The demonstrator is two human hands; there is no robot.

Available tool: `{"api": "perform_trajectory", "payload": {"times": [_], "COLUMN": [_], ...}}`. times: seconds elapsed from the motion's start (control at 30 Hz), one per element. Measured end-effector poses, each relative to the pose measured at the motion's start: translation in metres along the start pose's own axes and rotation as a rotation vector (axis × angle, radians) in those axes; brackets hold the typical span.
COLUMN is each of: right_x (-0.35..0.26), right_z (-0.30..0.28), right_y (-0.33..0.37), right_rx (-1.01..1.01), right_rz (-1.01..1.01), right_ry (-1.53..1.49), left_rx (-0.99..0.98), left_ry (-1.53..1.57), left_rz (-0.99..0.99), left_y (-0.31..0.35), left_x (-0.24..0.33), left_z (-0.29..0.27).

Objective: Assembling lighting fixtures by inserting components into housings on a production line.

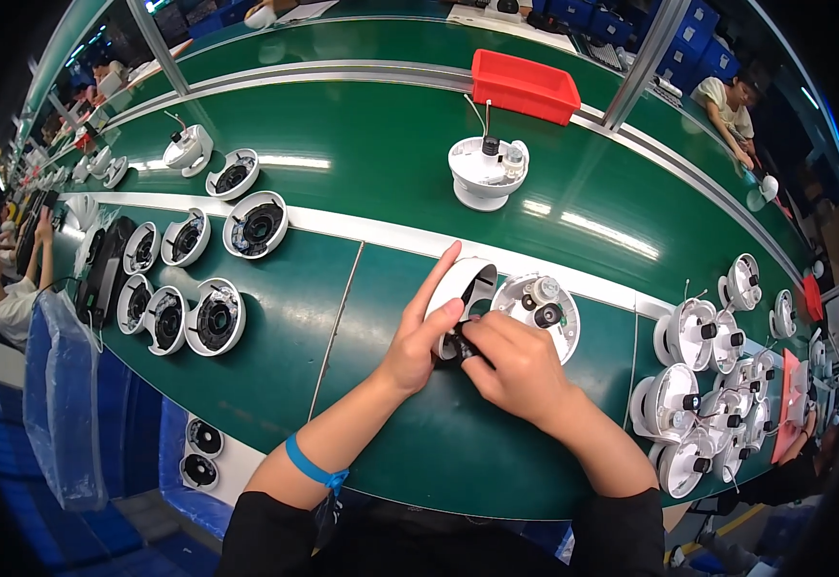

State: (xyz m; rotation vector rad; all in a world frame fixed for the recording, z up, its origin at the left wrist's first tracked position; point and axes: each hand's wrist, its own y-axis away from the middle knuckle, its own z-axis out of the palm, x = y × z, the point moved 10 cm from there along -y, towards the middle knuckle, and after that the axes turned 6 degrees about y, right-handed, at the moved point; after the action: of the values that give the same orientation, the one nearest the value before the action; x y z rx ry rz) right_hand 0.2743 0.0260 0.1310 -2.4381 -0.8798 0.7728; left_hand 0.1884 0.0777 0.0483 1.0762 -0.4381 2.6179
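Observation:
Above the middle of the green bench my left hand (pixel 408 348) is closed round a white round housing (pixel 451 287), which is tilted on its edge with its dark hollow side toward the right. The fingers of my right hand (pixel 521 365) are pinched together at the lower part of that hollow. A small black part (pixel 458 344) shows between the two hands; what exactly the right fingertips grip is hidden. Just beyond my right hand lies a white bowl-shaped camera body (pixel 566 329) with a black lens and a clear round piece, partly covered by the fingers.
Several white housings with black insides (pixel 216 315) stand at the left. Many white camera bodies (pixel 672 399) crowd the right. On the green belt ahead sit another camera body (pixel 487 173) and a red bin (pixel 525 87). A metal post (pixel 646 67) rises behind; people work on both sides.

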Motion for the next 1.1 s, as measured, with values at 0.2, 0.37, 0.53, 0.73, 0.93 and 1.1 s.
{"api": "perform_trajectory", "payload": {"times": [0.2,0.37,0.53,0.73,0.93,1.1], "right_x": [0.005,0.012,0.003,-0.004,-0.009,0.048], "right_z": [-0.008,-0.008,0.001,0.004,-0.04,-0.027], "right_y": [0.014,0.023,0.025,0.019,0.001,0.007], "right_rx": [-0.018,-0.027,-0.018,0.024,0.165,-0.068], "right_rz": [-0.094,-0.13,-0.254,-0.268,-0.086,0.484], "right_ry": [0.106,0.198,0.366,0.335,0.417,-0.192], "left_rx": [-0.044,-0.063,-0.037,-0.081,0.079,0.338], "left_ry": [-0.12,-0.176,-0.263,-0.447,-0.145,0.191], "left_rz": [0.034,0.042,0.02,0.133,-0.004,-0.093], "left_y": [-0.005,-0.008,-0.009,-0.003,-0.009,-0.012], "left_x": [-0.018,-0.027,-0.027,-0.007,-0.008,-0.011], "left_z": [0.015,0.022,0.017,0.018,-0.005,-0.053]}}
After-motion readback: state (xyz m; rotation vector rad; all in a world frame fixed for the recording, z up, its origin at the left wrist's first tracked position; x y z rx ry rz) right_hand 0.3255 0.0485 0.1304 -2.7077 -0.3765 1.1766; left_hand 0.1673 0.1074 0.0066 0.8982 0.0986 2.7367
